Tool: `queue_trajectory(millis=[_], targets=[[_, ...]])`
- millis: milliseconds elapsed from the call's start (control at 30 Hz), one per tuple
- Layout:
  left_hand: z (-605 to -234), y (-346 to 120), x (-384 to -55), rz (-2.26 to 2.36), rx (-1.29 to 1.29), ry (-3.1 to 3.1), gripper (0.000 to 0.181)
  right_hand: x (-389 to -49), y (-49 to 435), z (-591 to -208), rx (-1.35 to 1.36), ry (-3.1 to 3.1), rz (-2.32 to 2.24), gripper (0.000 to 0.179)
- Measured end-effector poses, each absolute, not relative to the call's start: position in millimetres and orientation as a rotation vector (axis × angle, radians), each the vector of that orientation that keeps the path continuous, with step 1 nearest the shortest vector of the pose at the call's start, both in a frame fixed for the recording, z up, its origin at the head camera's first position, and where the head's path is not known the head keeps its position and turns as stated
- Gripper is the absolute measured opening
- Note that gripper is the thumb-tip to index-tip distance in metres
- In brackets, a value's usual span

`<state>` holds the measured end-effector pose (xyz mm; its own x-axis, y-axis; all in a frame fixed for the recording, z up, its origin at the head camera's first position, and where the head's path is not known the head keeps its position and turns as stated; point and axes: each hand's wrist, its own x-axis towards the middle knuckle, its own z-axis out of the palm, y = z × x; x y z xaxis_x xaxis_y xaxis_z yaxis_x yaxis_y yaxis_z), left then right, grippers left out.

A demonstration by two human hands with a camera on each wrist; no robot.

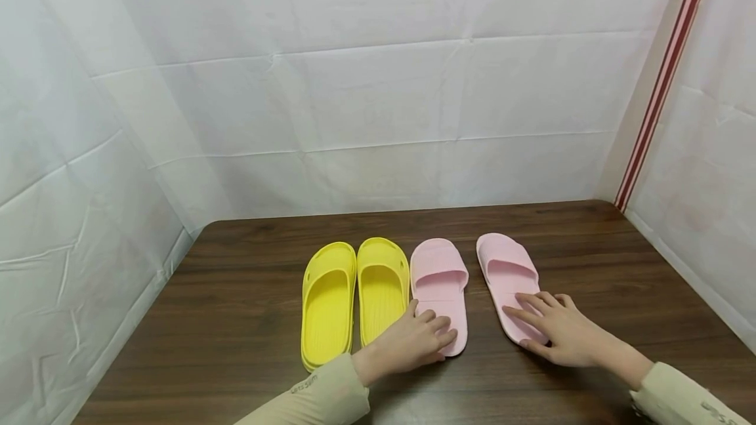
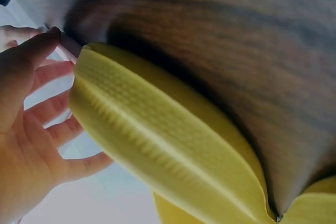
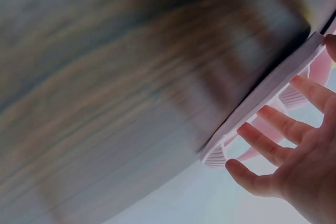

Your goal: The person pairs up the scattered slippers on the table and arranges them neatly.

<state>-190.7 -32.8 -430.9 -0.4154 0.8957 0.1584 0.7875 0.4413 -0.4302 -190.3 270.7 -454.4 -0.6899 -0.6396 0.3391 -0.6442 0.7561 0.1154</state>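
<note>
Two pink slide slippers lie on the table, toes toward the back. My left hand (image 1: 410, 341) is at the heel half of the left pink slipper (image 1: 440, 287), its fingers spread over the sole; in the left wrist view its thumb is by a pink edge. Over the heel of the right pink slipper (image 1: 509, 274), turned at a slant, is my right hand (image 1: 558, 328) with fingers spread. The right wrist view shows that slipper's edge (image 3: 273, 80) against the thumb and fingertips. Whether either hand presses down is unclear.
To the left, a pair of yellow slippers stands side by side: the left one (image 1: 327, 307) and the right one (image 1: 380, 281), close to the left pink slipper. The dark wooden table (image 1: 236, 320) meets white sheeting (image 1: 378, 97) at the back and sides.
</note>
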Motion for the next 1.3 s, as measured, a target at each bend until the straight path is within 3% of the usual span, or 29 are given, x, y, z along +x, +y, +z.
queue_trajectory(millis=[1300], targets=[[-432.2, -25.4, -189.0, 0.395, -1.383, -2.376, 0.031, -192.6, 240.6, -450.6, 1.033, -2.618, 0.020, 0.052]])
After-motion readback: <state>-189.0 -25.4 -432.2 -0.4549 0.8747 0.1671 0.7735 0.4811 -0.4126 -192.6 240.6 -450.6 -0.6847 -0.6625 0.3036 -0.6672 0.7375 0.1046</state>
